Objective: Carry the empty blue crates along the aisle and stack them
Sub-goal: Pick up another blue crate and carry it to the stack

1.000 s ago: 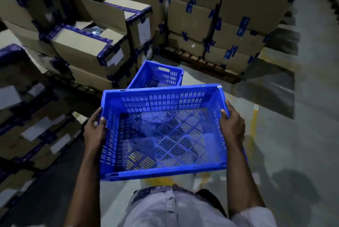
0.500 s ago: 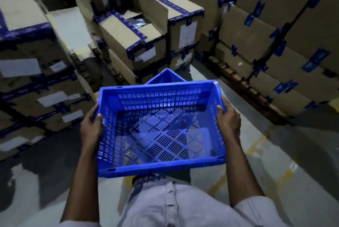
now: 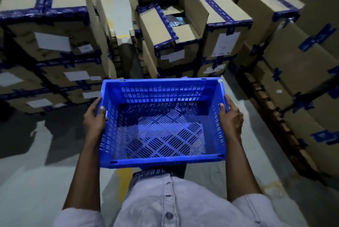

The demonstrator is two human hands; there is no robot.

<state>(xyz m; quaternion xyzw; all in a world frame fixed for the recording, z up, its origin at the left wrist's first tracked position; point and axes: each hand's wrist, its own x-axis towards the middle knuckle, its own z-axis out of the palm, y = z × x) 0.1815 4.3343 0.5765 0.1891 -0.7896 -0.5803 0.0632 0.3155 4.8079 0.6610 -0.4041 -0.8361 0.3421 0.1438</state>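
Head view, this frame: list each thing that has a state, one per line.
blue crate: empty, upright, carried off the floor.
left hand: closed on the crate's left rim.
right hand: closed on the crate's right rim.
open carton: flaps up, contents partly visible.
taped carton: sealed with blue tape.

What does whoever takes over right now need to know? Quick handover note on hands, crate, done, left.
Left hand: gripping the left wall of the blue crate, thumb over the rim.
Right hand: gripping the right wall the same way.
Crate: empty, level, held in front of the body above the aisle floor, with stacked cardboard boxes ahead and on both sides.
Done: crate picked up and in carry.
Left: no other crate or stack is visible in this view; find the stack and set this crate on it.
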